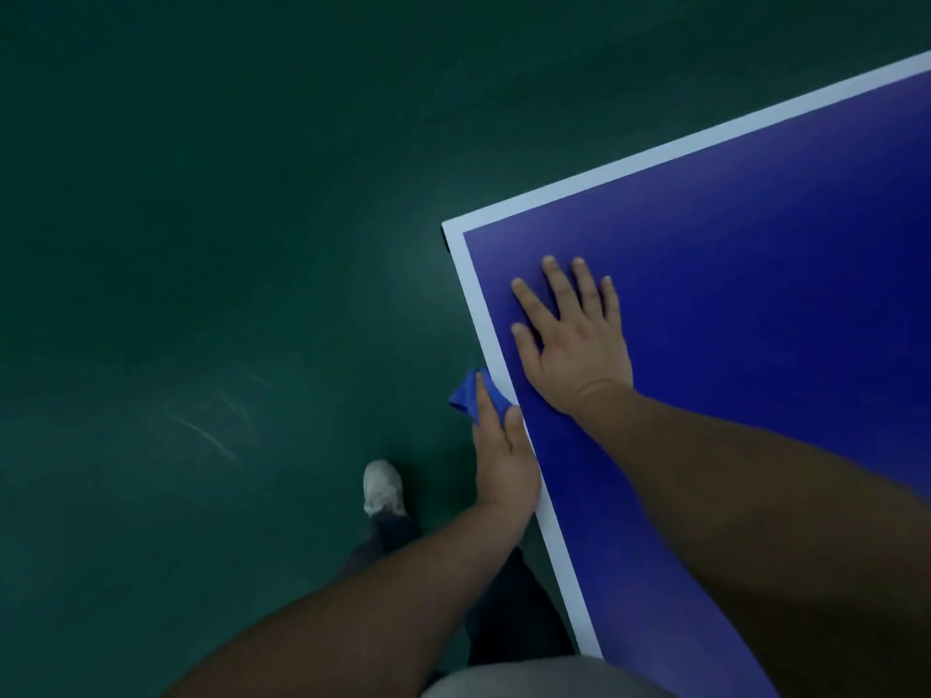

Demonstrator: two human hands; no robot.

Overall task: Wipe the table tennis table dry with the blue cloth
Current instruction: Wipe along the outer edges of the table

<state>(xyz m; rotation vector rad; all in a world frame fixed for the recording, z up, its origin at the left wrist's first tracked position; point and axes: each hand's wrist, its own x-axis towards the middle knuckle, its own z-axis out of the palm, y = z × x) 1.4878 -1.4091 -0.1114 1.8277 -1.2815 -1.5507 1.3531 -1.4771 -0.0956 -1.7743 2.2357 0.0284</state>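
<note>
While our right hand (574, 345) lies flat with fingers spread on the bench (755, 234) near its corner, our left hand (504, 460) grips the blue cloth (466, 395) against the bench's white edge. We see no wet patches, so we cannot judge what remains.

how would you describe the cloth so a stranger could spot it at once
Find the blue table tennis table and follow its white border down from the corner. There the left hand grips the blue cloth, bunched at the edge. Unlike the flat tabletop, it is crumpled and brighter.
</note>
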